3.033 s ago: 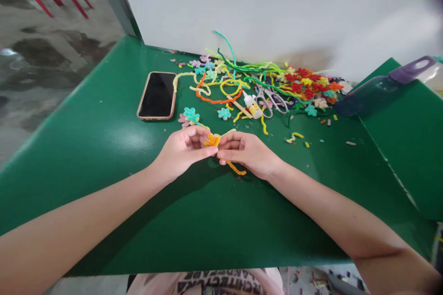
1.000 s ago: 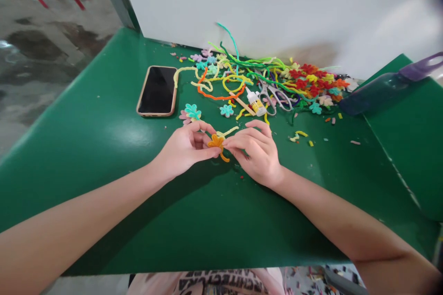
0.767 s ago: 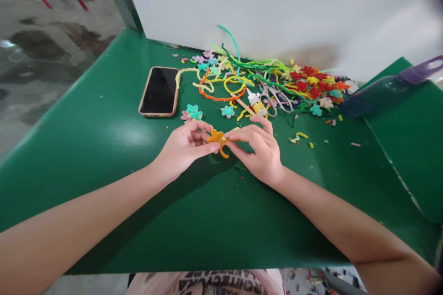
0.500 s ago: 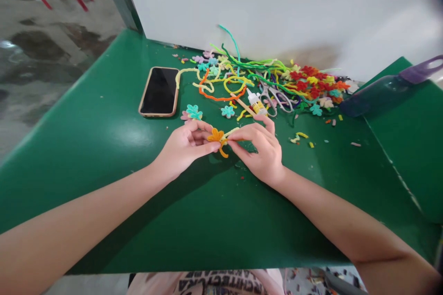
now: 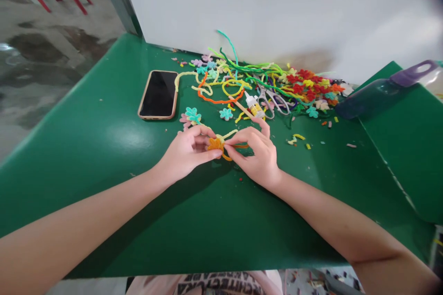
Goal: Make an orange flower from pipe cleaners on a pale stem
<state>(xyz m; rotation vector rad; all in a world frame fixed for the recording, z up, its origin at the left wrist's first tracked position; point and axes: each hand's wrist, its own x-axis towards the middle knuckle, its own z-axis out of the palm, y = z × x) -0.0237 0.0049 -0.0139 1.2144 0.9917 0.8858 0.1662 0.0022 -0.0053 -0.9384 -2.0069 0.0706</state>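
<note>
Between thumb and fingers, my left hand (image 5: 188,150) pinches an orange pipe cleaner flower (image 5: 215,144). My right hand (image 5: 254,151) is closed, thumb and index finger pinching a pipe cleaner at the flower's right side. A pale yellow pipe cleaner (image 5: 230,134) sticks out above the right fingertips, and orange stem ends show beneath and behind them. Just beyond my left hand lie a turquoise flower (image 5: 193,115) and a pink flower (image 5: 185,121), partly hidden. Another turquoise flower (image 5: 226,114) rests on the green table (image 5: 207,221) beyond both hands.
A phone (image 5: 158,94) lies at the left. Behind my hands are a glue bottle (image 5: 255,105), scissors (image 5: 273,101), a wooden stick (image 5: 240,107) and loose pipe cleaners. Red flowers (image 5: 304,80) are heaped farther right, near a bottle (image 5: 380,92) lying tilted. Cut scraps are scattered about.
The orange flower has turned between my fingers, and an orange stem now shows behind my right fingers. My right hand has shifted slightly left. The whole view has moved a little.
</note>
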